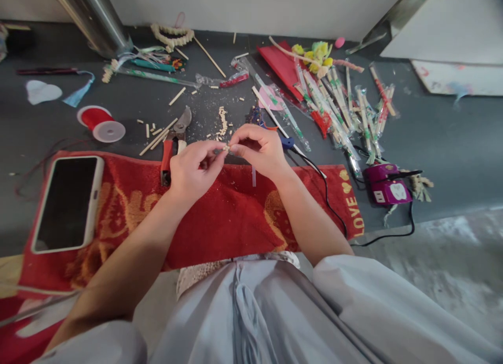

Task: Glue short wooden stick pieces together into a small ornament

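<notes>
Tiny pale bits (226, 148) are pinched by the left hand (192, 167) and right hand (261, 150), seemingly being joined, and must be lined up gently.

Can't really make out the tiny pale bit (227, 149) pinched between the left hand (193, 170) and right hand (259, 152), way too small and the fingertips cover some of it. The right hand also blocks part of the blue corded tool (288, 142). Both forearms hide chunks of the red towel (223, 212), including some of its gold pattern. Far left corner of the worktop (444, 144): dark thing (18, 36), blurry, cut off by the frame. Whiteboard (459, 29) at the far right gets cropped too, and its markings are a smudge.
</notes>
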The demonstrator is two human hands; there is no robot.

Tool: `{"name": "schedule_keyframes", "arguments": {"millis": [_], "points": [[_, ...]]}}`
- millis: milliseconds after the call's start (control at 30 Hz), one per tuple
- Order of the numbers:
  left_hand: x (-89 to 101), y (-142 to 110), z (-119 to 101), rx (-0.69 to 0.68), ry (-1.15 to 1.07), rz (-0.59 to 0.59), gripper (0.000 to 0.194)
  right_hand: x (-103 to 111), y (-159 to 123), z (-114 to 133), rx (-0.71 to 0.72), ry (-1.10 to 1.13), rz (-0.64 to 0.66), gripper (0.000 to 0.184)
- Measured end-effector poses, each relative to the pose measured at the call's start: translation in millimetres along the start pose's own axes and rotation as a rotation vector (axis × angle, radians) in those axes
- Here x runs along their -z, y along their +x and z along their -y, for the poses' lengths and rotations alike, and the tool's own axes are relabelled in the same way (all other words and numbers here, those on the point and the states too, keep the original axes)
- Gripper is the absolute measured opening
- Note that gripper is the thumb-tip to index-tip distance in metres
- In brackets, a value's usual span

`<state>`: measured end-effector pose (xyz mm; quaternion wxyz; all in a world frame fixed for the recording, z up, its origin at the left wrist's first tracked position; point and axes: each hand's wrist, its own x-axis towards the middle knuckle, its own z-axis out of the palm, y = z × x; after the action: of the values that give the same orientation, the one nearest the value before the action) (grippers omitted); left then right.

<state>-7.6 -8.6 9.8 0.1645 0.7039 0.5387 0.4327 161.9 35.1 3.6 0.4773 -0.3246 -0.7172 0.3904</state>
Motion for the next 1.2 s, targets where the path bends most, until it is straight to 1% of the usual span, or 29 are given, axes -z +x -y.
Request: {"name": "schedule_keyframes", "arguments": {"millis": [167, 300, 400, 500, 700, 967, 1100, 1200], "points": [[-1.3, 0.5, 2.0, 0.022, -0.011, -0.005, 0.008, -0.7, -0.1, -2.4, -0.007, -0.001, 0.008, 0.033], [-0.9, 1.2, 1.6, 0.029, -0.025, 0.008, 0.009, -1.2, -1.3, -3.9, -0.068, 0.067, 0.004, 0.031], [-0.4, 1.4, 1.1, 0.002, -0.031, -0.001, 0.010, -1.3, -2.0, -4.5, -0.095, 0.098, -0.010, 0.030], [0.0, 1.6, 0.6, -0.032, -0.025, -0.016, 0.010, -0.9, -1.8, -4.5, -0.076, 0.078, -0.008, 0.031], [-0.4, 0.8, 0.7, -0.024, -0.012, -0.021, 0.011, -0.6, -1.0, -4.2, -0.045, 0.002, 0.015, 0.031], [-8.3, -0.6, 13.3, -0.182, 0.034, -0.096, 0.011, -2.9, -1.3, -9.5, 0.061, -0.035, -0.008, 0.023], [-10.0, -1.6, 16.1, -0.205, 0.070, -0.100, 0.012, -3.2, -1.2, -10.4, 0.089, -0.041, -0.014, 0.023], [-9.1, -1.4, 15.1, -0.224, 0.088, -0.111, 0.012, -2.9, -1.2, -9.9, 0.078, -0.044, -0.009, 0.024]]}}
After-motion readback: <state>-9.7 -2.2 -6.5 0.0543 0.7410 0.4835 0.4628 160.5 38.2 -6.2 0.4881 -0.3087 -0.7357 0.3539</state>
